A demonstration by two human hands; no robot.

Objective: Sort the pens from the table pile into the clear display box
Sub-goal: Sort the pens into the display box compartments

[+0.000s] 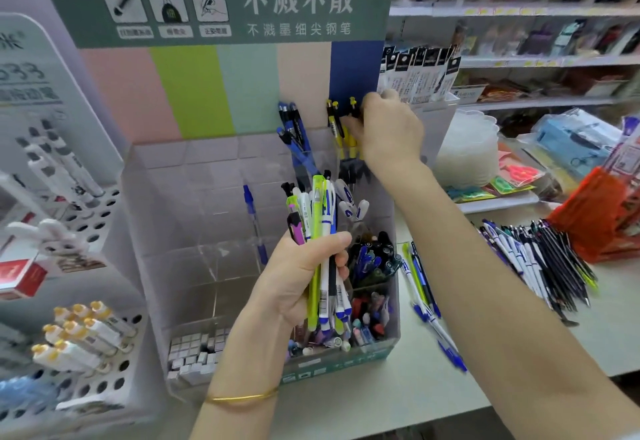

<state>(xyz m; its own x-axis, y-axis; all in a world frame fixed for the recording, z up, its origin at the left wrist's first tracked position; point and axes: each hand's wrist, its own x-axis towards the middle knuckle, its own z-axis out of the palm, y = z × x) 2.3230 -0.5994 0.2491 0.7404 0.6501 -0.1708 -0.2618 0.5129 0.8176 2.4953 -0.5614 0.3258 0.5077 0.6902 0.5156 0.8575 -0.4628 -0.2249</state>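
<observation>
My left hand (pixel 304 266) grips a bundle of mixed pens (pixel 320 228), white, blue, yellow-green and pink, upright in front of the clear display box (pixel 194 231). My right hand (pixel 388 128) reaches to the box's back right compartment and pinches a yellow-and-black pen (pixel 352 128) standing beside two like it. Blue pens (pixel 294 134) stand in the compartment to the left. A single blue pen (pixel 254 221) leans in a middle compartment. The table pile of pens (pixel 540 259) lies to the right, with a few loose pens (pixel 429 308) beside the box.
A white holed pen rack (pixel 86 346) with markers stands at the left. An orange bag (pixel 602 218) sits behind the pile. A stack of clear plastic lids (pixel 467 152), packaged goods and shop shelves fill the right background. The box's front compartments hold small erasers and caps.
</observation>
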